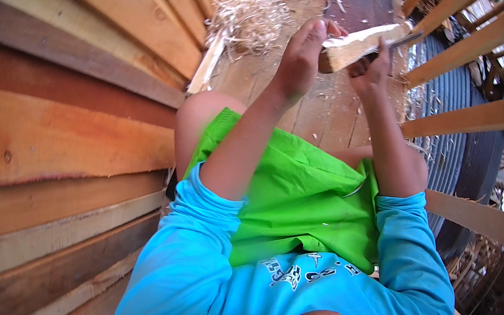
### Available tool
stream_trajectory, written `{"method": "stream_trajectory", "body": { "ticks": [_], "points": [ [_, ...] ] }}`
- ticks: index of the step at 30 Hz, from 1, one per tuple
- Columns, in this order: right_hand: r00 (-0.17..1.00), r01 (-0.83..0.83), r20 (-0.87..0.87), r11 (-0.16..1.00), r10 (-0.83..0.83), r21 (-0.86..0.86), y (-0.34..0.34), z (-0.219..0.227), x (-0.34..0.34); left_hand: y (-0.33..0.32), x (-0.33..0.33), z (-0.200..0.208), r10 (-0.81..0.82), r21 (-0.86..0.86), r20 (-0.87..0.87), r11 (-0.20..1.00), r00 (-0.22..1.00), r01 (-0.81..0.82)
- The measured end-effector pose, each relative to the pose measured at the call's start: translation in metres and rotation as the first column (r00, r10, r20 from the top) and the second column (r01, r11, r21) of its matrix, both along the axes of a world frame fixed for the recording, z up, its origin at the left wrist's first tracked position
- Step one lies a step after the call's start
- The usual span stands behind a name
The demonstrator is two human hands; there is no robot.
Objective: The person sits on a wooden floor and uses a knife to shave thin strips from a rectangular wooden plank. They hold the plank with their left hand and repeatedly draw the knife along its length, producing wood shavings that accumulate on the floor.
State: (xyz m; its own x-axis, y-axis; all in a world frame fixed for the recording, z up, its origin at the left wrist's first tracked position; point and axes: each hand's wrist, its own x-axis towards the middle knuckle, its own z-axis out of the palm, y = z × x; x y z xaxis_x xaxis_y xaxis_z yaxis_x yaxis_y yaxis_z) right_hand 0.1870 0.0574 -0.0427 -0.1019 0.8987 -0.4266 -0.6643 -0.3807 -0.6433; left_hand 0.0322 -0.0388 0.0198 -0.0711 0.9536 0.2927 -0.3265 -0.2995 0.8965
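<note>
A pale block of wood (360,47) with roughly cut surfaces is held out in front of me, above the plank floor. My left hand (303,53) grips its left end, the fingers bent over the top edge. Below and to the right, my right hand (372,71) is closed, its thumb or a finger pointing up against the block's near side. From that hand a thin grey blade (407,40), seemingly a knife's, sticks out to the right, close along the block. The knife's handle is hidden in my fist.
Curly wood shavings (254,23) lie heaped on the plank floor (244,76) ahead, with scraps scattered around. A wall of wooden boards (55,130) stands close on my left. To the right are spaced wooden slats (469,120), with corrugated metal sheeting (450,97) beyond them.
</note>
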Motion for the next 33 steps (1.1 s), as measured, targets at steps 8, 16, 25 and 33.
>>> {"method": "stream_trajectory", "body": {
  "ticks": [8,16,25,33],
  "points": [
    [0.995,-0.093,-0.023,0.991,0.096,0.098,0.002,-0.015,0.017,-0.112,-0.131,0.06,0.337,0.213,-0.675,0.941,0.657,-0.264],
    [0.988,0.069,0.134,0.997,-0.073,0.036,-0.015,0.01,-0.004,-0.259,-0.168,-0.002,0.043,-0.255,-0.916,0.706,0.4,-0.66],
    [0.961,0.114,0.251,0.993,-0.116,0.022,-0.021,0.004,-0.015,-0.327,-0.186,-0.104,-0.642,-0.543,-0.762,0.557,0.09,-0.628],
    [0.982,0.048,0.181,0.996,-0.061,0.075,-0.008,-0.014,0.003,-0.329,-0.189,-0.134,-0.617,-0.549,-0.772,0.529,0.151,-0.647]
  ]
}}
